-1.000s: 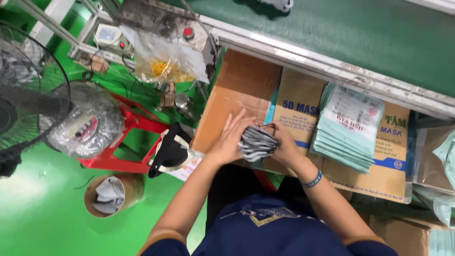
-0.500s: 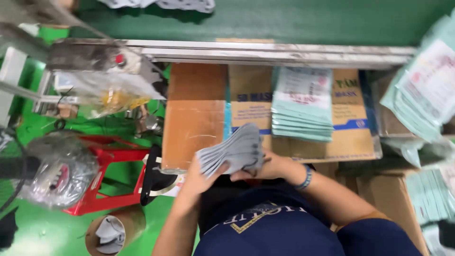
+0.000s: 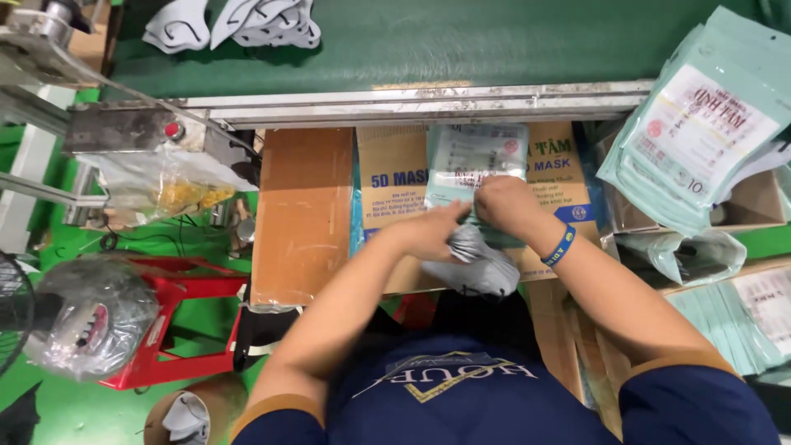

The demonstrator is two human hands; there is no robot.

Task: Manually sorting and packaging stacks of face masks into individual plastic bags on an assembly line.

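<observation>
My left hand (image 3: 430, 233) grips a bundle of grey face masks (image 3: 478, 265) just above my lap. My right hand (image 3: 504, 203), with a blue wristband, rests on a stack of pale green mask pouches (image 3: 478, 156) and pinches the front edge of the top one. The pouches lie on a flat brown cardboard box (image 3: 387, 177) below the metal edge of the green conveyor belt (image 3: 461, 41). The masks touch the lower edge of the pouch stack.
Several white masks (image 3: 239, 21) lie on the belt at top left. A heap of green pouches (image 3: 700, 124) fills boxes at right. A red stool (image 3: 177, 321), a plastic-wrapped fan (image 3: 86, 317), a black fan (image 3: 12, 309) and a bin (image 3: 185, 416) stand on the green floor at left.
My view has swung right and over the box. The fanned grey masks have been gathered into a bundle, and both hands have moved forward to the pouch stack.
</observation>
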